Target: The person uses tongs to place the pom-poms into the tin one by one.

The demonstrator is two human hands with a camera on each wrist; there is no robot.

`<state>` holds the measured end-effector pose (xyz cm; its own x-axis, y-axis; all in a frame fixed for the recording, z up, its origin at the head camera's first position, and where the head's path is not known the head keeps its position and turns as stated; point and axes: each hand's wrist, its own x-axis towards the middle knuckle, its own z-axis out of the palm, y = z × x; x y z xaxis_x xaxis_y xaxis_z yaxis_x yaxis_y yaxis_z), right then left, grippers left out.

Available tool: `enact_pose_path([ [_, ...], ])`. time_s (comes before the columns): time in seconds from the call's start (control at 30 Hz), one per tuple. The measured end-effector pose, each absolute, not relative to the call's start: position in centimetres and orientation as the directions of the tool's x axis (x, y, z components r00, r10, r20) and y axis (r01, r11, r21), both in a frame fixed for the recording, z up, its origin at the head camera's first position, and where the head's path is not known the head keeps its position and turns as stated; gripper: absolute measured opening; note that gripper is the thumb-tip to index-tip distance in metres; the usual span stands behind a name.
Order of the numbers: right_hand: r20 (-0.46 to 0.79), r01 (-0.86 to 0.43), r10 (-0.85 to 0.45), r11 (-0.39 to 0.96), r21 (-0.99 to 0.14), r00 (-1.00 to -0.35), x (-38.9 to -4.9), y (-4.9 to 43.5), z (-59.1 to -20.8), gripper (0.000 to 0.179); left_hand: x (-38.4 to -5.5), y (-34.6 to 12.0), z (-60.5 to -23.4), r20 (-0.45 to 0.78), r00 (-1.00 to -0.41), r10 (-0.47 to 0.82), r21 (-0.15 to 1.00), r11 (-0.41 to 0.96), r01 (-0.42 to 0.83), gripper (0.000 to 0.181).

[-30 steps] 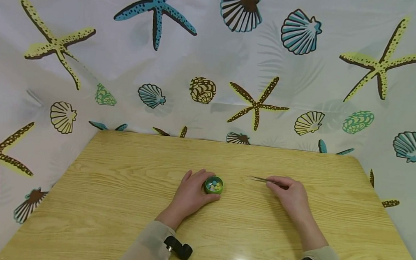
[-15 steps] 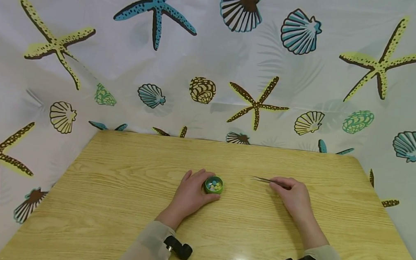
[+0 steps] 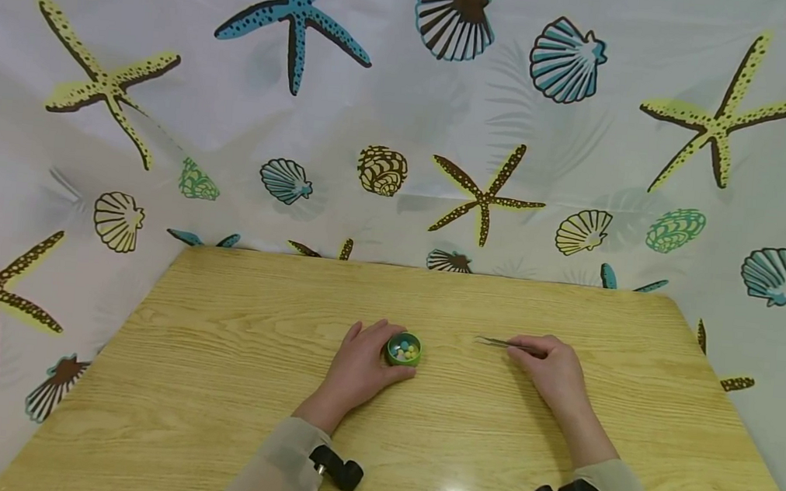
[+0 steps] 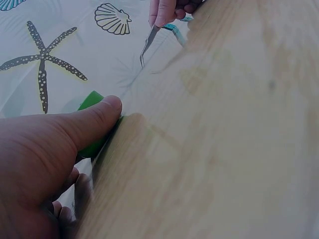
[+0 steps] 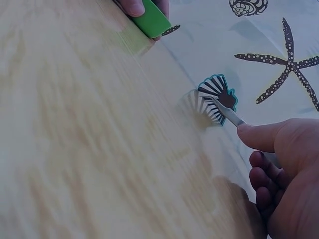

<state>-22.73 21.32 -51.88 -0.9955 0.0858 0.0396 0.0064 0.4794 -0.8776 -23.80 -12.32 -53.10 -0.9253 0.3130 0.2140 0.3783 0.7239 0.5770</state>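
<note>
In the head view a small green cup [image 3: 403,361] stands on the wooden table, with several small beads [image 3: 406,350] in yellow, blue and pale colours inside. My left hand [image 3: 363,364] grips the cup from its left side, thumb at the near side and fingers at the far side. The green wall of the cup [image 4: 91,99] shows past the thumb in the left wrist view. To the right, my right hand [image 3: 552,369] pinches thin metal tweezers [image 3: 500,343], their bent tips pointing left toward the cup. Nothing is visible between the tips of the tweezers [image 5: 224,110].
The wooden table [image 3: 226,387] spreads around both hands. Behind it and at its sides hangs a white cloth [image 3: 405,106] printed with starfish and shells. A black camera mount sits on each wrist.
My right hand has drawn slightly to the right with the tweezers over the last second. The left hand and the cup have stayed in place.
</note>
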Motion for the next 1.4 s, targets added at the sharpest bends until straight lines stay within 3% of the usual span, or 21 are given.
enact_pose_path([
  [0.57, 0.100, -0.056, 0.040, 0.604, -0.795, -0.994, -23.01, 21.16, -52.24, 0.015, -23.99, -12.22, -53.17, 0.214, -0.925, 0.315, 0.577, 0.723, 0.380, 0.071],
  [1.07, 0.096, -0.063, 0.016, 0.648, -0.759, -0.995, -23.10, 21.44, -52.56, 0.015, -24.26, -11.87, -53.25, 0.209, -0.923, 0.322, 0.585, 0.715, 0.382, 0.071],
  [1.2, 0.088, -0.071, -0.006, 0.640, -0.765, -0.996, -23.12, 21.40, -52.63, 0.021, -24.38, -12.06, -53.43, 0.202, -0.925, 0.322, 0.586, 0.717, 0.378, 0.074],
  [1.4, 0.083, -0.093, -0.045, 0.638, -0.765, -0.996, -22.94, 21.39, -52.53, 0.044, -24.57, -12.51, -53.44, 0.195, -0.926, 0.323, 0.590, 0.716, 0.374, 0.089],
])
